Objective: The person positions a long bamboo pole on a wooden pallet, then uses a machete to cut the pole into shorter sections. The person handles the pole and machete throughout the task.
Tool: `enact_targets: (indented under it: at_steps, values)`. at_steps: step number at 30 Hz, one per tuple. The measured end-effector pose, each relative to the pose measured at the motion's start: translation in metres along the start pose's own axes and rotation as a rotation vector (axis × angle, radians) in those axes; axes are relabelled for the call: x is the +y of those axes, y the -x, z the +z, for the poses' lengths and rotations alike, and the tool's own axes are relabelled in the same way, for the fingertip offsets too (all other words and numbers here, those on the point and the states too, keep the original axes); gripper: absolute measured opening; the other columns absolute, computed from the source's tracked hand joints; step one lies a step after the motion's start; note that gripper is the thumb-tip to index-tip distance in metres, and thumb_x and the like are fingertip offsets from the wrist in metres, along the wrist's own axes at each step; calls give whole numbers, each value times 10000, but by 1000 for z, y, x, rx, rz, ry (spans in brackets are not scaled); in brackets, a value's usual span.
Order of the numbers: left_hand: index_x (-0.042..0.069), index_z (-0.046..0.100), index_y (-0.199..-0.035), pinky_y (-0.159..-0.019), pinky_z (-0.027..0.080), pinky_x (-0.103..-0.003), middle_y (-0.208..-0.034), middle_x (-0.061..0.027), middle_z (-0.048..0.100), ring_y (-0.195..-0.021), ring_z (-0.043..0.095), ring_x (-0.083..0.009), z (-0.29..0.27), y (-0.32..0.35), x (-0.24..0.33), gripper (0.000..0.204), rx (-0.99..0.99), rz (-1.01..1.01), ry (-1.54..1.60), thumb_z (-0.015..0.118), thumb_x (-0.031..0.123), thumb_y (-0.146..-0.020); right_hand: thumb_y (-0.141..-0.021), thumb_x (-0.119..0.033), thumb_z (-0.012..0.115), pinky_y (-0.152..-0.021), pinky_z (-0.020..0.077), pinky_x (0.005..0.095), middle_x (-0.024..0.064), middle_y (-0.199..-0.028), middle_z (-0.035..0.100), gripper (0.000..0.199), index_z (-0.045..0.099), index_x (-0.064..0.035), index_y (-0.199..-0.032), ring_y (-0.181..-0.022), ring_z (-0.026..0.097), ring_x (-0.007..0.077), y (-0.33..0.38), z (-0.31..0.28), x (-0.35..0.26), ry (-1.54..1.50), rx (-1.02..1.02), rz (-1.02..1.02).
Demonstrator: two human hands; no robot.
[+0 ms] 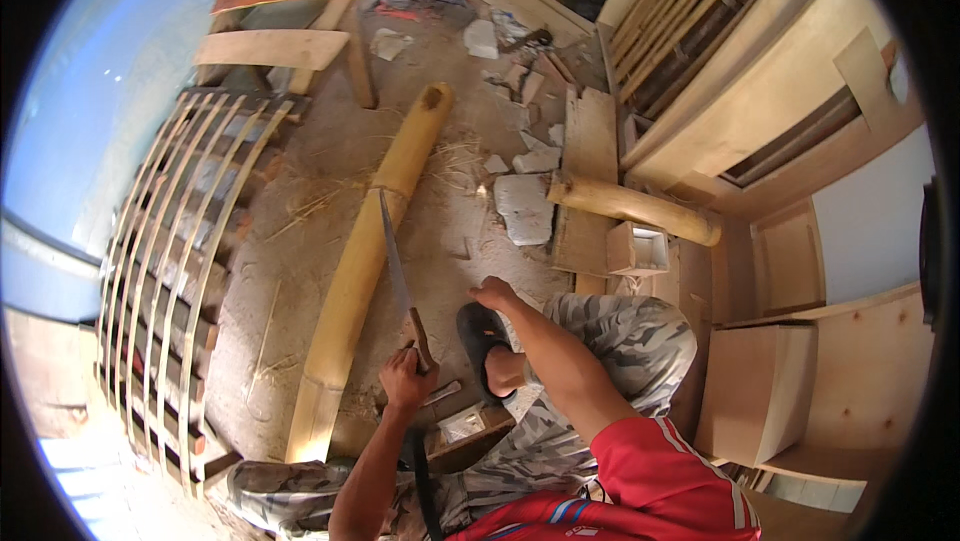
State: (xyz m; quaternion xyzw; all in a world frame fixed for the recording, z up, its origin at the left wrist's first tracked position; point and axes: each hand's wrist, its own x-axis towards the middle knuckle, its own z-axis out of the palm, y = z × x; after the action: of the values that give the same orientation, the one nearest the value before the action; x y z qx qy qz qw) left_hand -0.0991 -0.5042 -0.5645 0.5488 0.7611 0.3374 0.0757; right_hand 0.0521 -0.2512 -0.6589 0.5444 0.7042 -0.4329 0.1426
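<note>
My left hand [408,378] is closed around the wooden handle of a hand saw [397,266]. Its long, narrow blade points away from me, and its tip meets the right side of a thick yellow bamboo pole [352,276] near a joint. Whether the teeth bite into the bamboo is too small to tell. The pole lies lengthwise on the floor, its far end raised slightly toward the back. Above my dark shoe [480,346], my right hand [492,293] hangs with its fingers curled in, nothing visible in them, apart from the saw and pole.
Thin slats [170,271] rest over stacked bricks at the left, beyond which stands a wooden chair [285,46]. A shorter bamboo piece [640,209] lies at the right across a board, beside a small open wooden box [637,248]. Stone slabs [523,209] and broken pieces litter the floor.
</note>
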Motion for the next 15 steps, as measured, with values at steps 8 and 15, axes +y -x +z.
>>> enact_targets:
  at_steps: [8, 15]
  values:
    - [75, 607, -740, -672, 562, -473, -894, -162, 727, -818, 716, -332, 66, -51, -11, 150, -173, 221, -87, 739, 142, -711, -867, -499, 661, -1043, 473, 453, 345, -1311, 587, 743, 584, 116, -1278, -1241, 580, 438, -19, -61, 101, -155, 170, 212]
    - [103, 665, -821, -716, 532, -440, -845, -91, 700, -863, 682, -269, 90, -65, -38, 202, -410, 337, -253, 782, 240, -728, -827, -496, 745, -1076, 446, 473, 324, -1440, 469, 915, 359, 52, -1450, -1293, 515, 458, -47, -74, 107, -247, 560, 311]
